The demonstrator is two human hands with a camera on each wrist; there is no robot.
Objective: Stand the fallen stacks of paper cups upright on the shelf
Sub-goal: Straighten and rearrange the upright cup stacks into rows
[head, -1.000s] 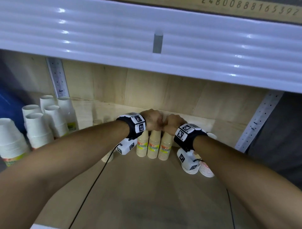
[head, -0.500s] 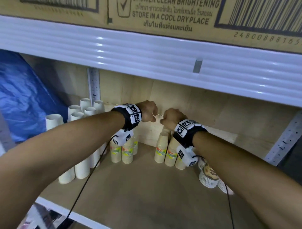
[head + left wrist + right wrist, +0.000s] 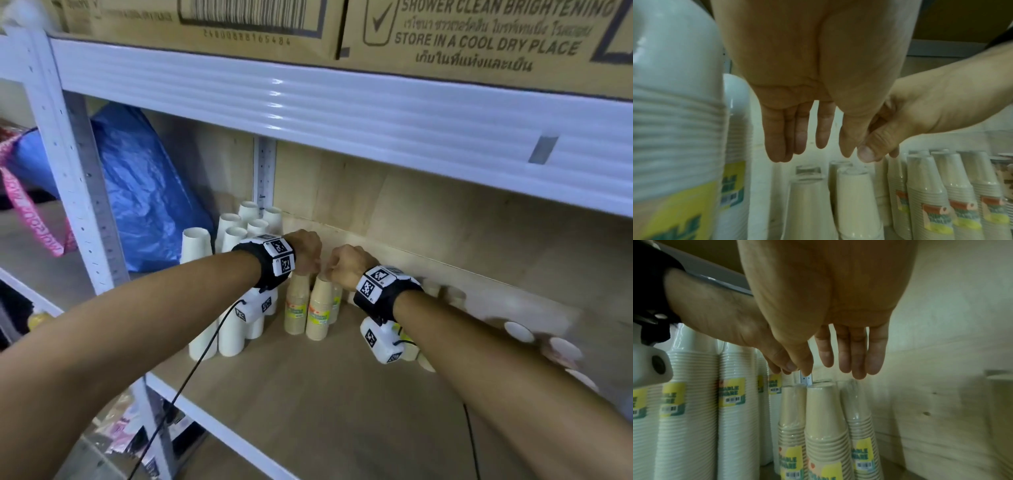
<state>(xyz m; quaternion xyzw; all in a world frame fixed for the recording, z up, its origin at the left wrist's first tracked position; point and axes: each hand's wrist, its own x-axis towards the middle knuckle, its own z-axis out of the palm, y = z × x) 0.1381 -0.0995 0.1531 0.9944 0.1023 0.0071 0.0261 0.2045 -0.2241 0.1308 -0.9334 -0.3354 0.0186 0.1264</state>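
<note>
Three upright stacks of tan paper cups [image 3: 318,308] with yellow labels stand near the shelf's back wall. They also show in the wrist views as tan stacks [image 3: 855,194] and tan stacks [image 3: 824,418]. My left hand [image 3: 306,251] and right hand [image 3: 344,265] hover side by side just above their tops. In the wrist views the left hand [image 3: 807,151] and right hand [image 3: 838,369] hang with straight fingers and hold nothing. Another tan group [image 3: 941,203] stands to the right. Blurred cup stacks [image 3: 519,330] at far right seem to lie on their sides.
Tall white cup stacks [image 3: 233,329] stand close on the left, right beside my left wrist. The white upper shelf beam [image 3: 342,102] hangs low overhead with cardboard boxes on it. A blue bag [image 3: 147,192] fills the bay to the left. Bare wooden shelf board [image 3: 325,394] lies in front.
Both hands lifted off the tops of one tan group and moved left to hover over the tan group beside the white stacks. The head view swung left and up.
</note>
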